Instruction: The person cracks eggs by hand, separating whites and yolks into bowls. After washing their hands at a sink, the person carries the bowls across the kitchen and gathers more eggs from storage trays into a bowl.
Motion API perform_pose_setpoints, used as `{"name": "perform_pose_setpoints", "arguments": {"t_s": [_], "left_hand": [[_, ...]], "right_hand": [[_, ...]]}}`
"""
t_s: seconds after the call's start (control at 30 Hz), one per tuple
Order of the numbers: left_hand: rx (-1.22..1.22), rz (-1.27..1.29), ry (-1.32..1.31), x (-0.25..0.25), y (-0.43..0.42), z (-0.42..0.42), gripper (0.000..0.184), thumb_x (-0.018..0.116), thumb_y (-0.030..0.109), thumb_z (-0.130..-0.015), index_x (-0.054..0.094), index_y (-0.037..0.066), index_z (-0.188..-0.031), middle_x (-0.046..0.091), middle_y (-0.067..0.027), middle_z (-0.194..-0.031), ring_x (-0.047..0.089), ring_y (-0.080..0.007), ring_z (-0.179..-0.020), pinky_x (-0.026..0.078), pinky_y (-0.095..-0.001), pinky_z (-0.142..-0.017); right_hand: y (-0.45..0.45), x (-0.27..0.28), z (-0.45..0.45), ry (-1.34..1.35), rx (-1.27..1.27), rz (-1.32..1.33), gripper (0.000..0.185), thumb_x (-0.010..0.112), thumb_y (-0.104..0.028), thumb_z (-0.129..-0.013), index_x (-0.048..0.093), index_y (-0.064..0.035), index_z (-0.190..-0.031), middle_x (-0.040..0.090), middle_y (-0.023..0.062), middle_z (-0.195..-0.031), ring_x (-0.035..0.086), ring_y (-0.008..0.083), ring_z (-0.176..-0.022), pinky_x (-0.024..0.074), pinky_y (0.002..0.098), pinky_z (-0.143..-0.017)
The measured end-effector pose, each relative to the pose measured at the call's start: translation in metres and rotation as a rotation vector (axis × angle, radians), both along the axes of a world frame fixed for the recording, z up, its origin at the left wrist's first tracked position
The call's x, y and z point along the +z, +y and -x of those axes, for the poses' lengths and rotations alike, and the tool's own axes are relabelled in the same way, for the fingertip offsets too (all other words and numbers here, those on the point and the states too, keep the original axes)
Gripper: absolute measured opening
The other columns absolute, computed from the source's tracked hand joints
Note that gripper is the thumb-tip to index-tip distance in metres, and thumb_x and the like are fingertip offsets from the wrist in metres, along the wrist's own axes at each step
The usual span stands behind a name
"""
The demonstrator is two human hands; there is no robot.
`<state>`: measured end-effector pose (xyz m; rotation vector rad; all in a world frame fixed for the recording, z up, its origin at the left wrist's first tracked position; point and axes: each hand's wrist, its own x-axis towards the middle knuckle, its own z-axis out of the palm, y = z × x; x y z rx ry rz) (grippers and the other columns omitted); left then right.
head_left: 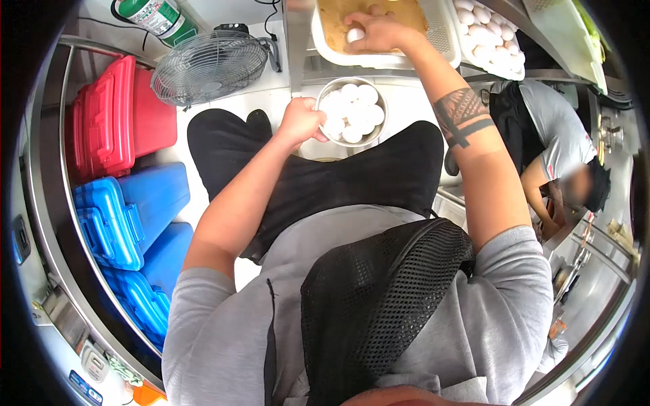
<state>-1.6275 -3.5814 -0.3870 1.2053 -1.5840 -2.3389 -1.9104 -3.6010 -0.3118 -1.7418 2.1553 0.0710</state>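
Observation:
My left hand (302, 122) grips the rim of a round metal bowl (382, 128) above my knees. Several white eggs (352, 111) fill the bowl. Past the bowl, my right hand (380, 32) reaches over a white plastic basket (443, 30), its fingers closed around an egg (355, 35). Something flat and brown (332, 17) covers the inside of that basket; whether it is a liner or contents I cannot make out. Right beside the basket, more eggs (484, 34) are heaped in a second white container.
A fan (210, 68) and a green fire extinguisher (159, 20) stand at the upper left. Red (108, 115) and blue lidded bins (132, 216) line the left side. A co-worker (555, 122) in a grey shirt bends over the counter at right.

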Motion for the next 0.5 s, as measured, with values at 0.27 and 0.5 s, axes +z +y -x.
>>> {"name": "perform_pose_setpoints", "arguments": {"t_s": [0.27,0.5], "left_hand": [[0.025,-0.006,0.026,0.000,-0.004,-0.002,0.020,0.061,-0.005,-0.082,0.067,-0.013,-0.099,0.070,-0.0178,-0.088,0.071,-0.0236,-0.064,0.064,-0.0328,-0.053],[-0.020,0.037,-0.010,0.009,-0.002,-0.004,0.021,0.063,-0.003,-0.083,0.066,-0.013,-0.100,0.070,-0.0201,-0.091,0.071,-0.0254,-0.064,0.063,-0.0328,-0.051]], "right_hand": [[0.004,-0.005,0.027,-0.009,0.040,0.022,0.064,0.075,-0.044,-0.072,0.067,-0.0200,-0.131,0.070,0.0177,-0.119,0.064,0.0329,-0.114,0.0492,0.0388,-0.101],[0.031,0.052,0.032,-0.606,-0.242,0.243,0.055,0.071,-0.029,-0.076,0.067,-0.0129,-0.128,0.070,0.0050,-0.098,0.064,0.0147,-0.082,0.0506,0.0292,-0.065]]}}
